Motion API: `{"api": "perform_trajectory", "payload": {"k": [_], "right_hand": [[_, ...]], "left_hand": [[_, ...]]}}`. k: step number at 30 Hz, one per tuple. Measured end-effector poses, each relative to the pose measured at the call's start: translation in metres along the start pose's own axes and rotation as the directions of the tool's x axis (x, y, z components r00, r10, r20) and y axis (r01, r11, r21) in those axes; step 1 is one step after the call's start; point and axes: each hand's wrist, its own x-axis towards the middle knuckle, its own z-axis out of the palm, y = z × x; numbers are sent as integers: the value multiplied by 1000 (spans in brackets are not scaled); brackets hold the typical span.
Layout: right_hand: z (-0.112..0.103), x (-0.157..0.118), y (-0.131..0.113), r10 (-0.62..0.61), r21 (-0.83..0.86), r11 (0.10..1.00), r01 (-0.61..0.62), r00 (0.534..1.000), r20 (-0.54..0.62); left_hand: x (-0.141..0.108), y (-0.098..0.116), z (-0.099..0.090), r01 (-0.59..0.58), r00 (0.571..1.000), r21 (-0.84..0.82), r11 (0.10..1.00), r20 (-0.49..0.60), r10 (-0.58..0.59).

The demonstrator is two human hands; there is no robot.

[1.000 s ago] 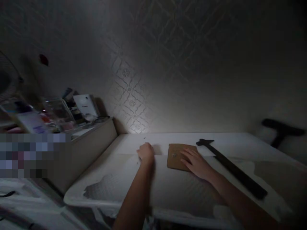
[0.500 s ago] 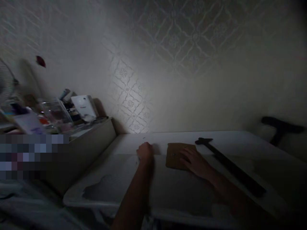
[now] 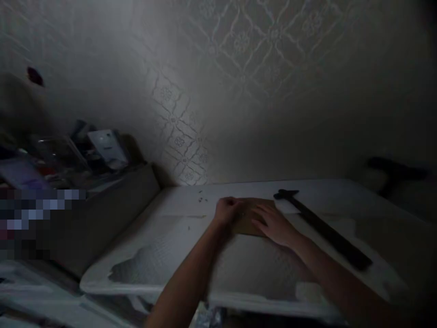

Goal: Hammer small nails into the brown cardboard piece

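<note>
The brown board (image 3: 245, 226) lies on the white table (image 3: 174, 246) under the right hand (image 3: 277, 226), which rests on it loose and splayed, while the left hand (image 3: 226, 210) curls at its left edge, its grasp unclear, with small bits (image 3: 200, 200) leftward and a dark hammer (image 3: 325, 230) rightward.

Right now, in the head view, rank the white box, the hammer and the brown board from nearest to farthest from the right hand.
1. Brown board, beneath the right hand
2. Hammer, just to its right
3. White box, far off at left
</note>
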Motion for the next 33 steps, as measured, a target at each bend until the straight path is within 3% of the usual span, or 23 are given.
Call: {"api": "perform_trajectory", "payload": {"k": [12,33], "right_hand": [[-2,1,0,17,-3,1000,-17,1000,14],[-9,1,-4,21,-14,1000,-21,999,29]], "left_hand": [[-3,5,-4,33,964,-94,995,265,-7],[-4,10,-7,82,933,-142,986,358,-27]]}}
